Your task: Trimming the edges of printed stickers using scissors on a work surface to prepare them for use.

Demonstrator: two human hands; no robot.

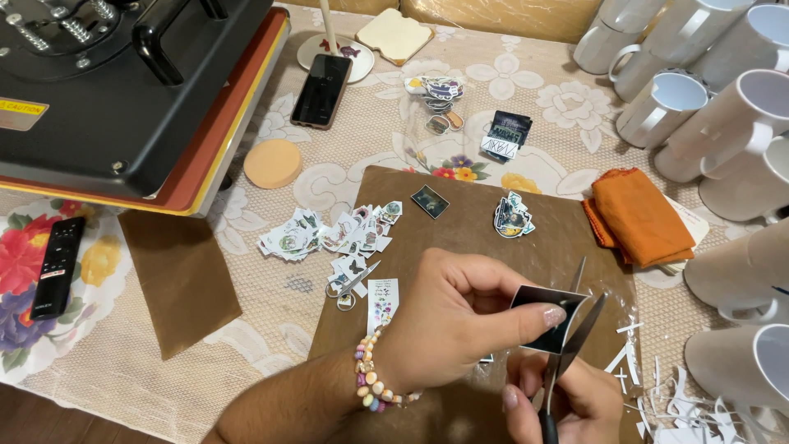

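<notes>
Brown mat [460,238], sticker scraps [329,234], mugs [707,107] nr hands

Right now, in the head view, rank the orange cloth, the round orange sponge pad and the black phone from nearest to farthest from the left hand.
1. Orange cloth, folded, right of the left hand and up.
2. Round orange sponge pad, up and left, beside the heat press.
3. Black phone, farthest, near the table's far edge.

Glossy dark paper cutout [549,316] meets shiny metal scissors [575,333]; matt brown sheet [460,247] beneath, lacy cloth on the counter [345,164], glazed white mugs [723,115].
</notes>
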